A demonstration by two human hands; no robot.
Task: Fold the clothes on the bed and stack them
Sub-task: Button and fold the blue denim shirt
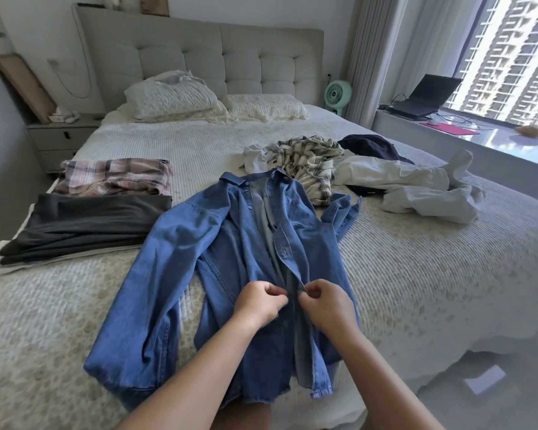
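Right now we see both hands working the front of a blue denim shirt (230,252), laid front-up on the bed (432,290) w/ collar toward the headboard (199,57) and hem at the near edge. Left hand (258,302) is curled tight, thumb & fingertips pinching the shirt's left front edge approx. at mid-placket. Right hand (326,302) does likewise, fingers closed narrow on the opposite front edge, the 2 hands nearly touching across the opening. Whether a button sits betw. the fingers we cannot tell; too small. Above the hands the placket lies open, lighter inner side showing. One sleeve runs down along the shirt's left side toward the near edge; the other is bunched up at the right, near the collar.

Left of the shirt, 2 folded items: a dark grey garment (81,225) nearer us, a pink plaid one (115,176) just behind it, touching. Right & further back, an unfolded heap: cream-and-black plaid shirt (311,162), white garment (416,187), dark navy piece (370,145).

Pillows (174,97) at the headboard. A green fan (337,94) stands beside the bed; a laptop (423,94) sits on the window ledge.
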